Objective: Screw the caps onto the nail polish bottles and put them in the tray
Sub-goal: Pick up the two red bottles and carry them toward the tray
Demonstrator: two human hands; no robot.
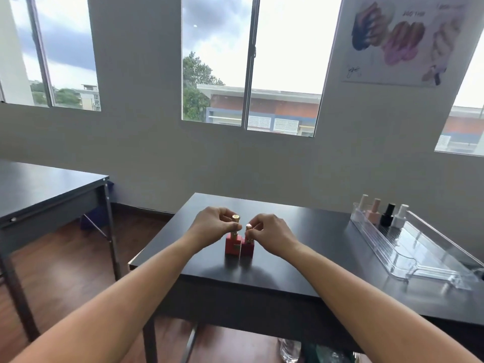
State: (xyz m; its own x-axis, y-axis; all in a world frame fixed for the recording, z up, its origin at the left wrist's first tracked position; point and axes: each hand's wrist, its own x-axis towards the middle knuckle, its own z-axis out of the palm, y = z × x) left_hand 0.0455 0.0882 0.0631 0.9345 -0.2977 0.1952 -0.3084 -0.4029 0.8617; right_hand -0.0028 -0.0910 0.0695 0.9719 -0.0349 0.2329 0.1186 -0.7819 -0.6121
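Two gold caps [236, 218], tightening step: our left hand [212, 226] pinches the coral bottle's [231, 247], our right hand [272, 233] the maroon bottle's [248, 249]; next, likely, both to clear tray [419, 246].

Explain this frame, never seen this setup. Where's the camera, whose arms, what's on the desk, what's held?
No machine here: a person works with bare hands. The single picture comes from a wide-angle camera on their head, looking forward and down. The left hand pinches the gold cap of a red bottle. The right hand pinches the second cap, on a dark red bottle beside it. Both stand on the black table. To the right lies a clear tray with four capped bottles at its far end.
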